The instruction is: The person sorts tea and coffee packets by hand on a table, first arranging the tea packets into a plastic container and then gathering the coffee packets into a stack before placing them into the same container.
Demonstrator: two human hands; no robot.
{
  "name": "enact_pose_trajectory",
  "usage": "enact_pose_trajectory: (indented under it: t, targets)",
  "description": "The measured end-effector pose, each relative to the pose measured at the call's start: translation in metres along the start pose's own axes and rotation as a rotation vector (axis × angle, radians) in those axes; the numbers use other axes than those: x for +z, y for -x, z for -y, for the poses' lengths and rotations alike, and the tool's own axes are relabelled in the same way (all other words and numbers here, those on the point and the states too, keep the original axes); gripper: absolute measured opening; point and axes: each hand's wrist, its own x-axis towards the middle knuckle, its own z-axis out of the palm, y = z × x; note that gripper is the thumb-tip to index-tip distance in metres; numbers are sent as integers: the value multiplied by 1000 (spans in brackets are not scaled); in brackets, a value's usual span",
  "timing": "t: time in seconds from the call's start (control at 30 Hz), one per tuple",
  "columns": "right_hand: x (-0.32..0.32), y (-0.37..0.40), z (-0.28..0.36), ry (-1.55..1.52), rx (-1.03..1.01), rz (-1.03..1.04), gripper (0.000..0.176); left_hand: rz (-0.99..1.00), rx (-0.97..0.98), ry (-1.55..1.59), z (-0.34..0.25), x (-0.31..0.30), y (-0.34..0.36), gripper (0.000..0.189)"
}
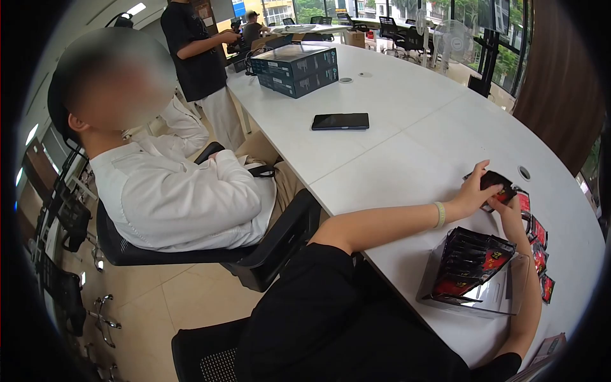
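Both my hands are together at the far right of the white table. My left hand (472, 196) has its thumb and fingers around a black-and-red sachet (494, 183). At the near side of the same sachet, my right hand (507, 213) pinches it; some of its fingertips are hidden. Several like sachets (538, 232) lie in a row along the table beside my right forearm. Between my arms stands a clear plastic box (503, 304), with several black-and-red sachets (468, 264) upright in its left part. My right forearm passes behind the box's right side.
A black phone (340, 121) lies on the white table (394, 165). Two stacked dark boxes (296, 70) stand farther back. A person in a white shirt (184, 191) sits at my left, arms folded; another person in black (194, 51) stands beyond. Fans (453, 41) stand behind the table.
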Motion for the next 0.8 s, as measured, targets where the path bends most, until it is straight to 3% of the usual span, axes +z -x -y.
enact_pose_trajectory:
  t: [0.07, 0.13, 0.23, 0.3, 0.37, 0.43, 0.5, 0.57, 0.6, 0.7, 0.73, 0.8]
  targets:
    - [-2, -1, 2, -41, -26, -24, 28, 45, 14, 252, -12, 2, -1, 76]
    - [-5, -2, -2, -50, -30, -27, 29, 34, -44, 257, -3, 7, -1, 75]
    - [-5, -2, -8, 3, 77, 131, 36, 70, -114, 262, 5, 11, 3, 74]
    - [8, 1, -4, -167, -2, -28, 39, -15, -82, 95, 19, 23, -3, 73]
    - [2, -4, -4, -50, -55, -25, 40, 17, -52, 170, -4, 17, 2, 71]
    - [4, 1, -3, -55, -36, -54, 39, 159, -92, 20, -29, 6, 7, 76]
    - [-2, -1, -17, 10, -96, -2, 39, 168, -170, 8, -21, 6, 7, 80]
    - [0, 4, -9, -85, 67, 33, 37, 171, -245, 0, -14, 7, 6, 83]
    - [-4, 3, -11, -112, 137, 77, 50, 202, -238, -3, -12, 7, 5, 85]
    - [-4, 5, -22, -140, 58, 102, 58, 162, -227, -51, -7, 9, 4, 86]
    - [-10, 3, -35, -263, 135, 106, 63, 182, -205, -31, -8, 7, 3, 84]
    - [-14, -1, -44, -242, 84, 107, 62, 144, -178, -22, 1, 13, 2, 81]
